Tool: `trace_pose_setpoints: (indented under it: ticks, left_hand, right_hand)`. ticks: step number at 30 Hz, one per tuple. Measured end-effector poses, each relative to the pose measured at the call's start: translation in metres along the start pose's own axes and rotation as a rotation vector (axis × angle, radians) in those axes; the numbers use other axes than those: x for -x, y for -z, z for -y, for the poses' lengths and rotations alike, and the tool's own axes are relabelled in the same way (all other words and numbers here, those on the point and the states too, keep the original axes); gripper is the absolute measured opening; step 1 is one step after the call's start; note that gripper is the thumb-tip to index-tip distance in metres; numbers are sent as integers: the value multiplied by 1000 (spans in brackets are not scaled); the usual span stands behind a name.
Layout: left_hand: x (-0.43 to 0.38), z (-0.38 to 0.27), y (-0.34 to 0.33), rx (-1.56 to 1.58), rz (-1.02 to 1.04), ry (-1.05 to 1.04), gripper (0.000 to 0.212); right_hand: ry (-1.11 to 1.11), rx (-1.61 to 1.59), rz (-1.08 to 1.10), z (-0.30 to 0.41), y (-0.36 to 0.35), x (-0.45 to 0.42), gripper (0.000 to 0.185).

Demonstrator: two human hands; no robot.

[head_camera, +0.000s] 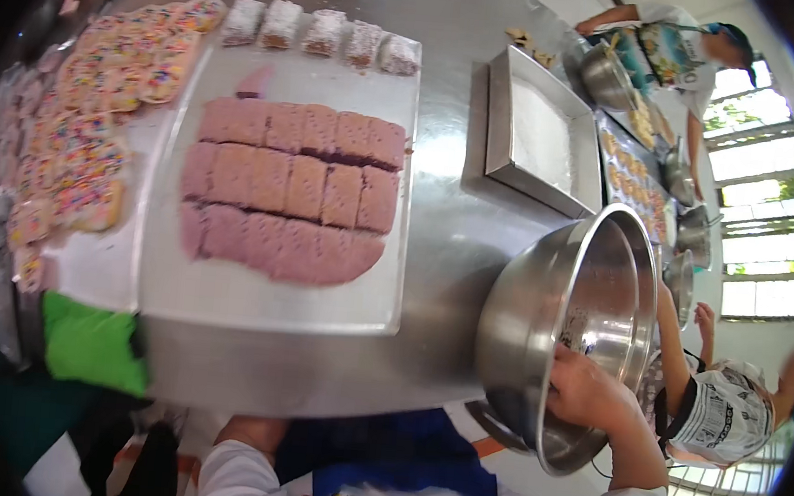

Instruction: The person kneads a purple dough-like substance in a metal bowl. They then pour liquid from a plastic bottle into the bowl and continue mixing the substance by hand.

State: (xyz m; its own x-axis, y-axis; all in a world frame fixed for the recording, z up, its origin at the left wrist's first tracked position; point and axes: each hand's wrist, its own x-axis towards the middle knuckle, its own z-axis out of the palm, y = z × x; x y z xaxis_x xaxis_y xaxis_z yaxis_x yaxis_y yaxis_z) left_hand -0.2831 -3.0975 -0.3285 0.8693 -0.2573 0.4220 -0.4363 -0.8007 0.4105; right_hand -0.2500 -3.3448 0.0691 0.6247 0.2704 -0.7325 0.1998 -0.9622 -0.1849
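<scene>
My right hand (589,389) reaches over the opening of a large stainless steel bowl (524,321) at the table's right front edge, its fingers gripping the rim. Dark crumbs (576,328) cling to the bowl's inner wall. My left hand is out of view; only that forearm (253,432) shows below the table edge. Before me on a white tray (266,308) lies a pinkish-brown sheet cake (289,190) cut into rectangular pieces in three rows. Several white-coated cake bars (323,32) are lined up along the tray's far edge. A thin pink smear or scrap (252,83) lies between them and the sheet.
Left of the tray are biscuits (95,168) with coloured sprinkles and a green cloth (92,343). A rectangular metal pan (539,133) holding white powder stands behind the bowl. Two people (671,53) work on the right, among metal bowls (606,76) and a tray of small pastries (634,172).
</scene>
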Motion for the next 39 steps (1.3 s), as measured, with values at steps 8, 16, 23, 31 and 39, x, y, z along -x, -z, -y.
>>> trace_pose_setpoints:
  ticks: [8,16,23,31,39]
  left_hand:
    - [-35,-104,217,188,705,95,25]
    - [-76,-146,364,292,757,118,31]
    - [-128,-177,449,202,705,72,33]
    - [-172,-213,502,160,656,2,33]
    - [-186,-219,489,123,683,-123,31]
  right_hand:
    - [38,27,-100,2,1,-2,58]
    - [89,81,-182,-17,-16,-16,58]
    - [87,164,-186,-23,-23,-24,58]
    - [33,171,-130,-19,-21,-30,62]
    - [29,168,-137,-26,-33,-45,64]
